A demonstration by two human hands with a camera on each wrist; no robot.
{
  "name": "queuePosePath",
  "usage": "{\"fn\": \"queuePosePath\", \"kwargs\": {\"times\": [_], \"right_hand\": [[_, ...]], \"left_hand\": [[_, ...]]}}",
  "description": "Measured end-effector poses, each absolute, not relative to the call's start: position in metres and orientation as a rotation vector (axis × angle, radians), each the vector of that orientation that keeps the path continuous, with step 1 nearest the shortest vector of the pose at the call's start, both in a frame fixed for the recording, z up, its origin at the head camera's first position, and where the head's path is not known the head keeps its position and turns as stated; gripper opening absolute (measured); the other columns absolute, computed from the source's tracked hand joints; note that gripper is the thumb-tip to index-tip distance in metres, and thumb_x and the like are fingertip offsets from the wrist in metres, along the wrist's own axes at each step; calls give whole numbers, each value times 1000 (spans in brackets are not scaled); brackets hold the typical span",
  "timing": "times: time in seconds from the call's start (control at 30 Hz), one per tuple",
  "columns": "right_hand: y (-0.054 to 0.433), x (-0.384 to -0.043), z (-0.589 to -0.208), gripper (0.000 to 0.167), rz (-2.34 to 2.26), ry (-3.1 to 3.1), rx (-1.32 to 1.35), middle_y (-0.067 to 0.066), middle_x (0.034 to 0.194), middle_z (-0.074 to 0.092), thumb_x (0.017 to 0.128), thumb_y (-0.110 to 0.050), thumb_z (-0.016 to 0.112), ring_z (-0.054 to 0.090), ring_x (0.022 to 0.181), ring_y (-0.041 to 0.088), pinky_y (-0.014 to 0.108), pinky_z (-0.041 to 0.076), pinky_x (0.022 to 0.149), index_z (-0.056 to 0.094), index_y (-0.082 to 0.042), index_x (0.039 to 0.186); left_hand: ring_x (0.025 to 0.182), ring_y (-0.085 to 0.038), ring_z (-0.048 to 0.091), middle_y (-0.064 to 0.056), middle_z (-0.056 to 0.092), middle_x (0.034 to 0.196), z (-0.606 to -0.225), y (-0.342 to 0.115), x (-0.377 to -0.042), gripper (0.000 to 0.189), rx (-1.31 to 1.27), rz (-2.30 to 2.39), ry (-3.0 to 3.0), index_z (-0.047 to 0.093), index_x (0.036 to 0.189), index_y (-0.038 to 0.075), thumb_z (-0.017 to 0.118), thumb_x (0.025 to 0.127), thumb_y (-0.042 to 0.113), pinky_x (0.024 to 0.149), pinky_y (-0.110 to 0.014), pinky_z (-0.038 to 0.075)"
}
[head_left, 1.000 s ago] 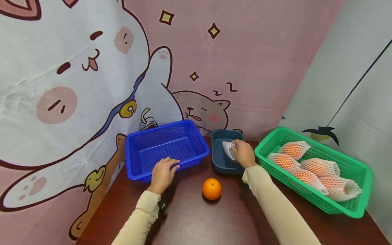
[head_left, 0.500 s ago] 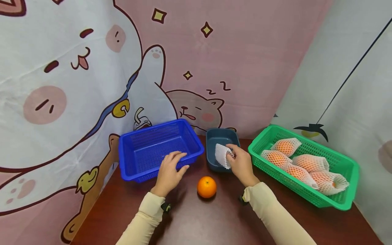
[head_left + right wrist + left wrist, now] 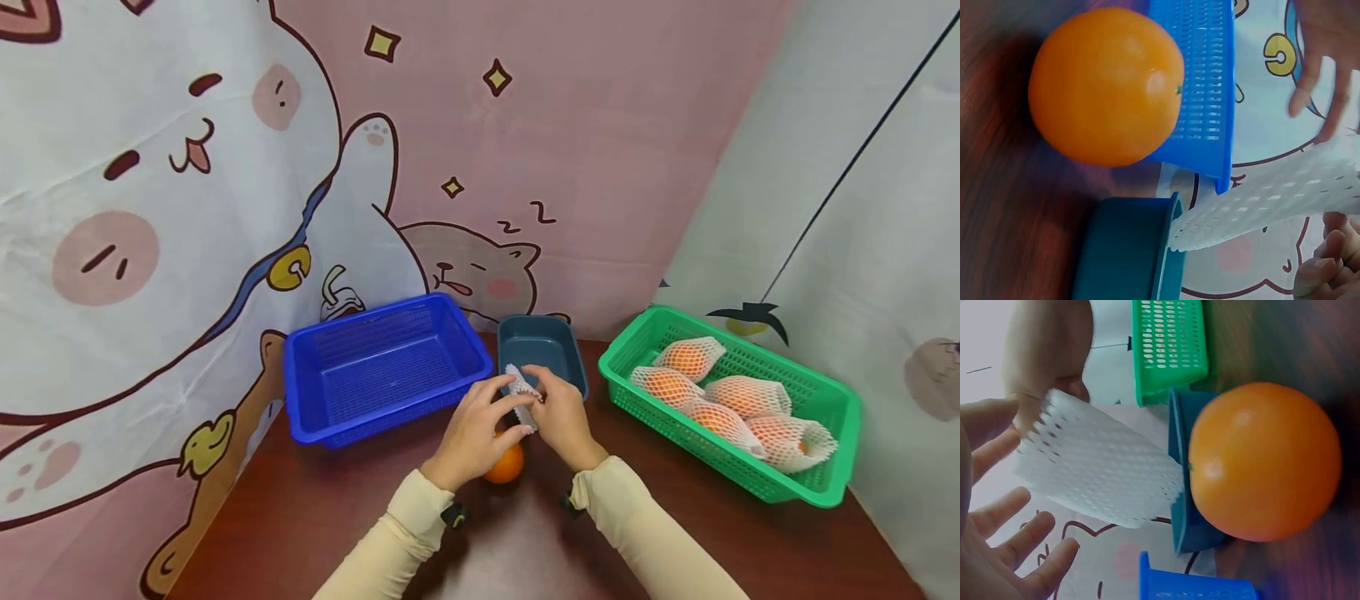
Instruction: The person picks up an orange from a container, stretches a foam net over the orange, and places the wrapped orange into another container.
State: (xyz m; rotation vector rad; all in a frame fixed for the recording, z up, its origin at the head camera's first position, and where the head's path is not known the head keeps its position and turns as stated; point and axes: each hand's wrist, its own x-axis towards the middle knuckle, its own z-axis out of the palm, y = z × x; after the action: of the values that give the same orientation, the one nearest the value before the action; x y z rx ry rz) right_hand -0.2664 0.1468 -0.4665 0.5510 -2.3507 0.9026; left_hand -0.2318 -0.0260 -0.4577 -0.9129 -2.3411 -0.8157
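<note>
A white foam fruit net (image 3: 1097, 462) hangs between my two hands, above a bare orange (image 3: 506, 467) on the table. My right hand (image 3: 564, 421) pinches the net at its upper edge; the right wrist view shows its curled fingers (image 3: 1329, 262) there. From the other side my left hand (image 3: 472, 433) comes up to the net with fingers spread and thumb apart, fingertips right at the net's edge. In the left wrist view the net looks like a flattened sleeve, its lower end tilted toward the orange. In the head view my left hand partly covers the orange.
A blue basket (image 3: 386, 379) stands at the back left. Behind my hands is a small dark teal bin (image 3: 543, 342). At the right, a green basket (image 3: 806, 392) holds several oranges in foam nets (image 3: 750, 396). A patterned cloth (image 3: 600, 167) hangs behind the table.
My right hand has lifted the foam net out of the teal bin and brought it left and nearer. My left hand has moved right from beside the blue basket to the net.
</note>
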Motion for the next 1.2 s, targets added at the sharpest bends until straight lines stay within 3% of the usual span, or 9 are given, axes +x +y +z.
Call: {"fn": "queuePosePath", "kwargs": {"times": [0.27, 0.43, 0.53, 0.63, 0.77, 0.9, 0.93, 1.07, 1.2], "right_hand": [[145, -258, -464, 35, 1062, -2335, 627, -9, 63, 46, 82, -3, 74, 41, 50, 7, 24, 39, 45, 66, -4, 117], [149, -251, -464, 40, 1085, -2289, 752, -7, 67, 48, 81, -4, 77, 42, 53, 7, 22, 39, 46, 64, -6, 120], [154, -250, -466, 49, 989, -2255, 789, -3, 77, 53, 80, -5, 79, 47, 61, 9, 24, 44, 51, 62, -11, 125], [161, -249, -468, 53, 886, -2210, 843, 6, 104, 60, 81, -2, 76, 55, 87, 18, 31, 50, 65, 62, -15, 130], [168, -250, -467, 42, 908, -2183, 976, 11, 133, 56, 80, 12, 64, 49, 120, 31, 44, 49, 88, 74, -15, 110], [173, -251, -470, 44, 1178, -2253, 946, 12, 127, 62, 77, 25, 52, 54, 120, 33, 35, 44, 99, 76, -10, 85], [175, -251, -472, 45, 1269, -2273, 902, 13, 125, 63, 76, 26, 49, 55, 118, 32, 28, 46, 94, 76, -9, 85], [178, -248, -473, 36, 1582, -2305, 760, 19, 119, 63, 80, 23, 48, 56, 108, 35, 20, 49, 74, 71, 0, 96], [181, -244, -471, 35, 1761, -2332, 717, 18, 130, 56, 86, 9, 63, 49, 116, 32, 27, 50, 84, 62, 0, 120]], "left_hand": [[116, -21, 54, -5, 57, 129, -467, -31, -237, 38, -760, -1055, -2387, 66, 123, 15, 69, 91, 33, 93, -41, 47], [99, -20, 63, -8, 60, 121, -468, -31, -239, 38, -740, -1357, -2293, 64, 123, 7, 74, 87, 12, 77, -30, 54], [90, -19, 63, -9, 61, 119, -466, -32, -240, 46, -728, -1475, -2278, 63, 125, 7, 75, 81, -3, 72, -26, 54], [91, -21, 62, -11, 60, 120, -460, -32, -236, 57, -741, -1600, -2309, 60, 130, 6, 72, 77, -12, 73, -28, 54], [98, -35, 61, -22, 53, 128, -441, -33, -226, 68, -850, -1856, -2321, 50, 138, -2, 64, 74, -22, 72, -31, 55], [100, -47, 57, -28, 44, 135, -437, -33, -222, 76, -985, -2141, -2240, 40, 143, -7, 54, 71, -27, 69, -27, 54], [102, -49, 56, -29, 42, 136, -438, -32, -223, 77, -1013, -2205, -2211, 38, 144, -7, 53, 71, -27, 70, -27, 54], [110, -48, 52, -28, 38, 140, -444, -29, -222, 79, -1042, -2373, -2152, 33, 147, -5, 51, 73, -26, 77, -32, 55], [111, -43, 53, -26, 37, 141, -447, -27, -223, 79, -999, -2367, -2139, 33, 148, -4, 58, 75, -23, 82, -42, 54]]}}
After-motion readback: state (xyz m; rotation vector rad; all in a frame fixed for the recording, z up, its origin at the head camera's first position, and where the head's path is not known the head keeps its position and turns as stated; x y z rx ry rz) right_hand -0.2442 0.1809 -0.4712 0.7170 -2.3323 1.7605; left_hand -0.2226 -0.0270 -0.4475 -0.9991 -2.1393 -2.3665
